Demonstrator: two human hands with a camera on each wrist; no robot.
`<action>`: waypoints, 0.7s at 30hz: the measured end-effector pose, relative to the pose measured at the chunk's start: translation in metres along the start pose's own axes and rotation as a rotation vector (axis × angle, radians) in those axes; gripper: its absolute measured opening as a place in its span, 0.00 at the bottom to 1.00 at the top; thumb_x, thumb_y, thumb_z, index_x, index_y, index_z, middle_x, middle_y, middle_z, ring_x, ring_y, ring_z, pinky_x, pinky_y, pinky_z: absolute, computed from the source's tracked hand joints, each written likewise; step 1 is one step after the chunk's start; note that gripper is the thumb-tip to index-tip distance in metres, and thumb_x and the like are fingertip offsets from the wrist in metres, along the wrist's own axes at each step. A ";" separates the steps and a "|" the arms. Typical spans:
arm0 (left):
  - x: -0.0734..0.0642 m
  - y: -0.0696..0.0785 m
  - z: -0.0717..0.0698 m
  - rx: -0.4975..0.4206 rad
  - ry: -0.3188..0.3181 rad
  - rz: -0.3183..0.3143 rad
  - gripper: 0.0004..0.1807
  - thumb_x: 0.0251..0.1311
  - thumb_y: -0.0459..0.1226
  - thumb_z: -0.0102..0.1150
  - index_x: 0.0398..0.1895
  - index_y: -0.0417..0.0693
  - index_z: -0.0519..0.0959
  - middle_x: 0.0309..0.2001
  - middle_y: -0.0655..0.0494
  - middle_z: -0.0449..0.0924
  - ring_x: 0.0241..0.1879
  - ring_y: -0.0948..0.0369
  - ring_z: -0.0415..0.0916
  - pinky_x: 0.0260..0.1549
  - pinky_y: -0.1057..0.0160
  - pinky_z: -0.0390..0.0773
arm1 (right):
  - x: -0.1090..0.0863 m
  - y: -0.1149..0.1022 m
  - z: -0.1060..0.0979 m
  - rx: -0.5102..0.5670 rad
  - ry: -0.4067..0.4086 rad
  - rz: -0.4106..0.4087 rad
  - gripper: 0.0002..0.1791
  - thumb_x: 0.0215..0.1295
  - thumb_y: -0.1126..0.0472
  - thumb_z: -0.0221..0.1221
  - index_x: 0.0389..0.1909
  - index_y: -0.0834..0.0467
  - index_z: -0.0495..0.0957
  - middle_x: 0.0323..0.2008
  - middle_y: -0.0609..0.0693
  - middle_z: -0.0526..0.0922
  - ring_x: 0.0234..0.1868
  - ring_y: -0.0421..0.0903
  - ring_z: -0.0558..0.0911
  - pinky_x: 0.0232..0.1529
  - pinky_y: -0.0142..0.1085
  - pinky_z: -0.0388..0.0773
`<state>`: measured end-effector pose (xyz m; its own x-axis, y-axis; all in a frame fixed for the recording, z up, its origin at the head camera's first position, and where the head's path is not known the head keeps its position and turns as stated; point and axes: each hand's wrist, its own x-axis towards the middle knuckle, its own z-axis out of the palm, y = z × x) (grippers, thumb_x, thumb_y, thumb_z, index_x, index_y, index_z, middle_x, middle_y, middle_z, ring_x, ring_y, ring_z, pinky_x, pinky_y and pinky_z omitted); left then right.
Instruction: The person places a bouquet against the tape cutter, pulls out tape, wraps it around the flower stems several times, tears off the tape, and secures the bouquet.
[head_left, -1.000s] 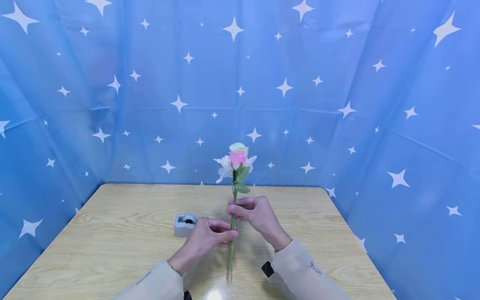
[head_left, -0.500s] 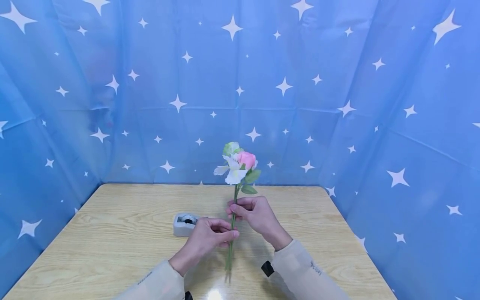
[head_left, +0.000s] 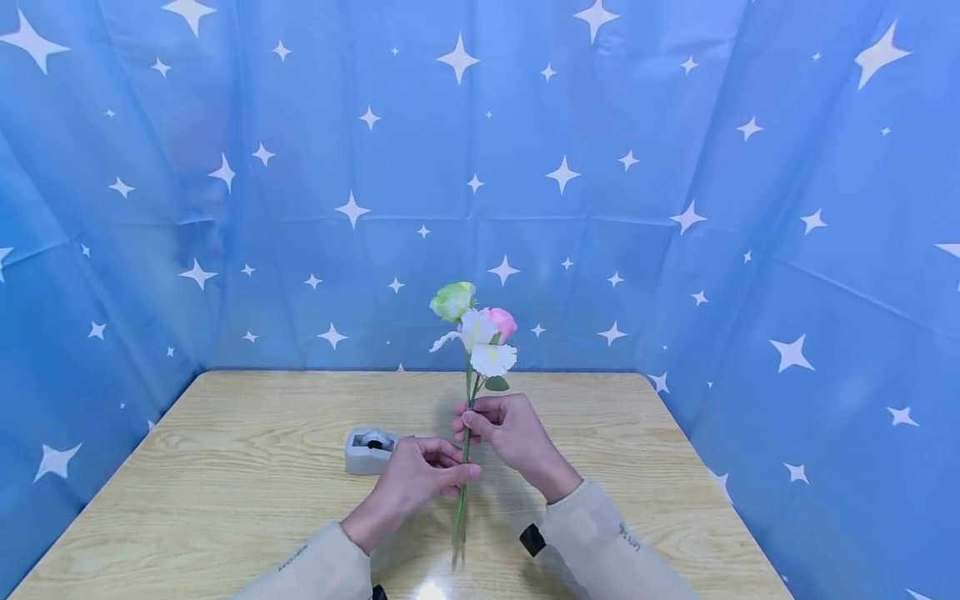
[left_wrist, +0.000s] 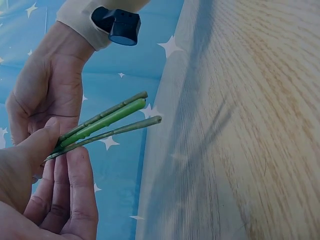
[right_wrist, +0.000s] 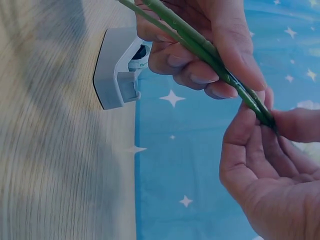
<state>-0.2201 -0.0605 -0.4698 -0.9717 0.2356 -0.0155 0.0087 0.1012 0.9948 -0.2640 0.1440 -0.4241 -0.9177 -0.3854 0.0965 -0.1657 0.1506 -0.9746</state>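
Three artificial flowers stand in one upright bunch over the middle of the table: a green-white bloom (head_left: 453, 301), a white ruffled flower (head_left: 492, 358) and a pink rose (head_left: 502, 323). My left hand (head_left: 423, 475) pinches the lower stems between thumb and fingers. Just above it, my right hand (head_left: 517, 437) pinches the same stems below the leaf (head_left: 497, 383). In the left wrist view, the cut ends of the green stems (left_wrist: 110, 117) stick out past my left thumb. The right wrist view has the stems (right_wrist: 205, 55) crossing both hands close together.
A grey tape dispenser (head_left: 366, 454) with a roll in it stands on the wooden table (head_left: 225, 500), left of the stems and just behind my left hand. A blue curtain (head_left: 300, 208) with white stars surrounds the table's back and sides.
The bunch has turned in my fingers: the green-white bloom has swung left, the white flower to the front, the pink rose to the right. Both hands keep nearly the same place.
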 end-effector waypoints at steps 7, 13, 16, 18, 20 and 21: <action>0.000 -0.002 0.001 -0.008 0.011 0.017 0.17 0.67 0.42 0.88 0.46 0.39 0.93 0.37 0.54 0.95 0.35 0.60 0.91 0.43 0.51 0.98 | 0.000 0.004 -0.001 0.025 0.006 0.000 0.12 0.89 0.62 0.66 0.57 0.65 0.93 0.52 0.63 0.97 0.53 0.46 0.96 0.60 0.38 0.95; 0.000 -0.002 0.001 -0.013 0.020 0.010 0.15 0.69 0.40 0.87 0.48 0.39 0.94 0.38 0.54 0.96 0.38 0.61 0.91 0.43 0.56 0.98 | -0.001 0.009 -0.004 0.036 0.002 0.017 0.14 0.87 0.58 0.68 0.63 0.62 0.92 0.53 0.62 0.97 0.55 0.47 0.97 0.61 0.40 0.95; 0.000 -0.002 0.001 -0.015 0.025 0.013 0.15 0.69 0.40 0.87 0.49 0.39 0.94 0.39 0.54 0.96 0.39 0.61 0.90 0.42 0.59 0.97 | -0.003 0.009 -0.004 0.016 -0.002 0.019 0.14 0.87 0.57 0.69 0.62 0.61 0.92 0.56 0.60 0.97 0.55 0.45 0.96 0.60 0.39 0.95; 0.000 -0.002 0.001 -0.022 0.032 0.013 0.14 0.69 0.40 0.86 0.49 0.39 0.94 0.39 0.55 0.96 0.39 0.61 0.91 0.41 0.61 0.97 | -0.004 0.010 -0.004 0.002 -0.008 0.022 0.14 0.86 0.57 0.70 0.61 0.61 0.92 0.60 0.58 0.97 0.55 0.44 0.95 0.60 0.41 0.95; 0.000 -0.001 0.002 -0.028 0.039 0.015 0.15 0.69 0.40 0.87 0.49 0.38 0.94 0.39 0.55 0.96 0.39 0.62 0.91 0.40 0.62 0.96 | -0.005 0.010 -0.004 -0.018 -0.011 0.026 0.13 0.85 0.58 0.71 0.60 0.60 0.93 0.62 0.55 0.96 0.55 0.43 0.94 0.60 0.44 0.95; 0.000 -0.002 0.002 -0.032 0.040 0.017 0.15 0.69 0.40 0.86 0.49 0.38 0.94 0.39 0.55 0.96 0.39 0.62 0.91 0.40 0.62 0.96 | -0.005 0.010 -0.004 -0.028 -0.012 0.027 0.12 0.84 0.58 0.72 0.59 0.60 0.93 0.64 0.53 0.96 0.54 0.43 0.94 0.60 0.45 0.94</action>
<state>-0.2199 -0.0586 -0.4716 -0.9802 0.1981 0.0052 0.0187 0.0664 0.9976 -0.2625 0.1510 -0.4336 -0.9175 -0.3920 0.0674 -0.1512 0.1869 -0.9707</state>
